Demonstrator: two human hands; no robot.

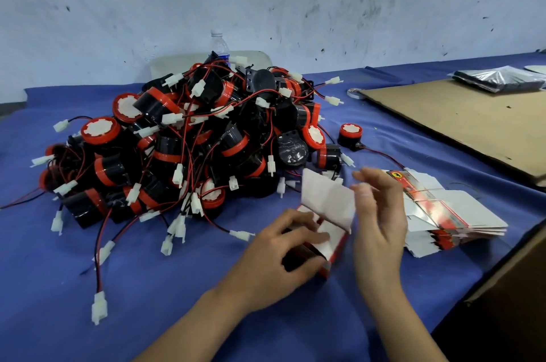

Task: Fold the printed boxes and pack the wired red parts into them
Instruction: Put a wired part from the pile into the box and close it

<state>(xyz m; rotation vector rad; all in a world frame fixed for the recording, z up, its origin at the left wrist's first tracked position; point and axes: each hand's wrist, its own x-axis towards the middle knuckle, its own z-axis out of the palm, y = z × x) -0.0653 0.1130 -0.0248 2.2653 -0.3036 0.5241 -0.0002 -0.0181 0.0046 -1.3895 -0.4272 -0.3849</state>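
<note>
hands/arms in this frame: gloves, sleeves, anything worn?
Left hand and right hand are bare: no gloves, no rings visible. Left forearm and right forearm are bare down to the frame edge, with no sleeves, watch or wristband in view. The right hand's fingertips are motion-blurred, so fine detail there is unclear.

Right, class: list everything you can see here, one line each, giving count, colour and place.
wired red parts: many, red and black, heaped mid-table
printed box: one, red and white, half-folded, front
flat boxes: one stack, white and red, right
water bottle: one, clear, behind the heap
cardboard sheet: one, brown, far right
tablecloth: one, blue, over the table
left hand: one, grips the printed box
right hand: one, fingers straight, beside the box flap
</note>
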